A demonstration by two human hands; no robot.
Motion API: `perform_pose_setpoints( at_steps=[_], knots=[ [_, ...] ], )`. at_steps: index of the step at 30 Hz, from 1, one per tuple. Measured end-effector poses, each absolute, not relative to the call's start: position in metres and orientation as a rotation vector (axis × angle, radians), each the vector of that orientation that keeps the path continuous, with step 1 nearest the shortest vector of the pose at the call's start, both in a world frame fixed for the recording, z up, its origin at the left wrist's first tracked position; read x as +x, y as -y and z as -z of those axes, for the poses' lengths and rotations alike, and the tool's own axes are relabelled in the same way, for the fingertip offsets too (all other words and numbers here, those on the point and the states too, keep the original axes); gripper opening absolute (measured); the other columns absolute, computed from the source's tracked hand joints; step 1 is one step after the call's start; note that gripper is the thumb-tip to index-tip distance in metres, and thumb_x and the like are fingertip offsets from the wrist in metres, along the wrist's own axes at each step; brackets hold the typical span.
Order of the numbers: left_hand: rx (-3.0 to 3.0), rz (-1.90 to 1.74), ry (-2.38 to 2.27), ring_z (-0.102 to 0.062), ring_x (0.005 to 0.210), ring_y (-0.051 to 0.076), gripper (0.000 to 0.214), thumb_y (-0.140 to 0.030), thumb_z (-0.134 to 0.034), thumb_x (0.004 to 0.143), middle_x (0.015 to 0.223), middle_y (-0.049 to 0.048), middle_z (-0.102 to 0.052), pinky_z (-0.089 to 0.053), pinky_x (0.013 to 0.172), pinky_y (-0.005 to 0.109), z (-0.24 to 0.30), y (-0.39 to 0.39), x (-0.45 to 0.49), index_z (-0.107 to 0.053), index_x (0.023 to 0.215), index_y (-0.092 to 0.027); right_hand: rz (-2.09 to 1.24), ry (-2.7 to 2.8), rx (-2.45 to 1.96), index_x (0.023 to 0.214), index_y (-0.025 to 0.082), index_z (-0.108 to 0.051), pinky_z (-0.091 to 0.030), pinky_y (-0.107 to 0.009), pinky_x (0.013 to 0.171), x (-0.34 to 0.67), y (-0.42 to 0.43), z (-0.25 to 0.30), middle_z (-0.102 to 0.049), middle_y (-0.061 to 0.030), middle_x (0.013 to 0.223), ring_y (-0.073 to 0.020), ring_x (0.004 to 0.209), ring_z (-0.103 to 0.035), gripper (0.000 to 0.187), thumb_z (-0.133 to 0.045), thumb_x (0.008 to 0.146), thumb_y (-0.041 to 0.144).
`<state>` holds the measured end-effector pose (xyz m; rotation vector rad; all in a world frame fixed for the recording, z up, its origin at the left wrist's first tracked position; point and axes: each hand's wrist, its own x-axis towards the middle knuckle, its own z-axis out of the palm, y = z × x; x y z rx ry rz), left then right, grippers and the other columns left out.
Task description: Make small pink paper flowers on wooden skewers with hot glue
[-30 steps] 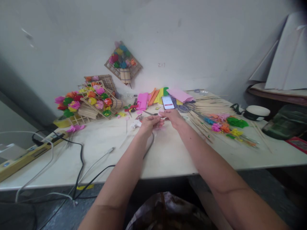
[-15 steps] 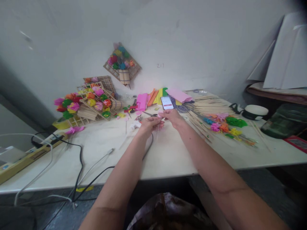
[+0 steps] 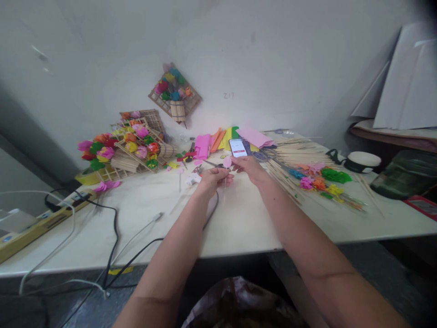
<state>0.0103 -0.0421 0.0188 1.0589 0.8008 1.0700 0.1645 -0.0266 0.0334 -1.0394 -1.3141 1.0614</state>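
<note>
My left hand (image 3: 215, 176) pinches a thin pale stem (image 3: 225, 182) that points down below its fingers. A round pink paper petal (image 3: 227, 162) stands up at the stem's top. My right hand (image 3: 248, 166) has its thumb and forefinger closed at the petal's right edge. Just behind the hands lie dark-handled scissors (image 3: 213, 163), and a lit phone (image 3: 238, 148) leans beyond them. Left of my left hand a white glue gun (image 3: 193, 179) rests on the table. Another stem with a pink tip (image 3: 180, 180) lies further left.
Paper flowers on bamboo frames (image 3: 128, 146) stack at the left. Coloured crepe paper (image 3: 203, 146) lies at the back, bamboo sticks (image 3: 300, 150) and loose paper flowers (image 3: 319, 180) to the right. A power strip (image 3: 51, 223) and cables (image 3: 116, 228) occupy the front left. A dark jar (image 3: 404, 173) stands far right.
The pink petal now shows upright and flat between my hands, where fingers mostly covered it before. My right hand has shifted slightly right, away from my left fingertips.
</note>
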Motion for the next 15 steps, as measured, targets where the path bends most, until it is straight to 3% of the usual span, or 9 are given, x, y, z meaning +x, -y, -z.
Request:
perform_pose_setpoints(
  at_steps=[15],
  knots=[
    [1.044, -1.039, -0.742, -0.062, 0.054, 0.013, 0.010, -0.015, -0.068, 0.068, 0.069, 0.0085, -0.067, -0.053, 0.058, 0.026, -0.014, 0.040, 0.011, -0.062, 0.073, -0.008, -1.190, 1.311, -0.995, 0.059, 0.016, -0.066, -0.037, -0.025, 0.056, 0.152, 0.026, -0.026, -0.065, -0.0027, 0.063, -0.0111, 0.057, -0.053, 0.023, -0.075, 0.055, 0.037]
  ],
)
